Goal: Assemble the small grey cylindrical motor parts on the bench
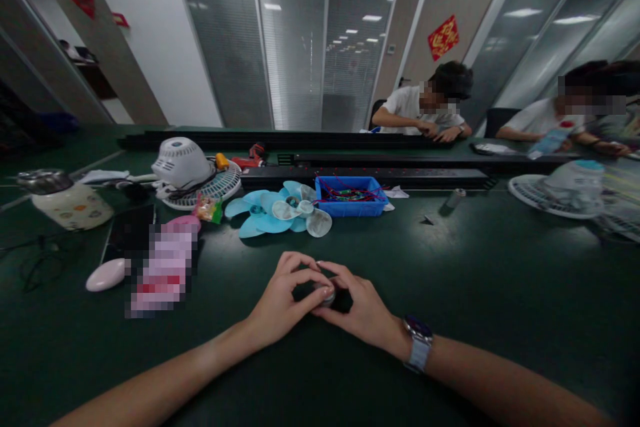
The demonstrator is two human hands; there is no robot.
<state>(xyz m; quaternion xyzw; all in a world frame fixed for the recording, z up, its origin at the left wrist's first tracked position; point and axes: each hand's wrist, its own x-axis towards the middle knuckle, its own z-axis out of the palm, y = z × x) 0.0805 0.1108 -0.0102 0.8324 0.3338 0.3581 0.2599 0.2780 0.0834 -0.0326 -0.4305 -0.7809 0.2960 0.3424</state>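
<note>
Over the dark green table, my left hand (287,290) and my right hand (357,303) meet at the fingertips. Between them is a small round silvery part (327,295), mostly hidden by the fingers, so its kind is unclear. My left thumb presses on its near face, and the curled fingers of my right hand close on it from the other side. A watch with a light strap (419,347) is on my right wrist. Beyond my hands lie light-blue fan blades (273,210), overlapping one another.
A blue bin (353,205) holds wired parts. Fan bodies stand left (183,163) and right (573,190). Long black rails (365,178) cross the table. A small cylinder (453,200) stands at right; a patterned bottle (67,203) and white mouse (107,275) at left. Co-workers sit opposite.
</note>
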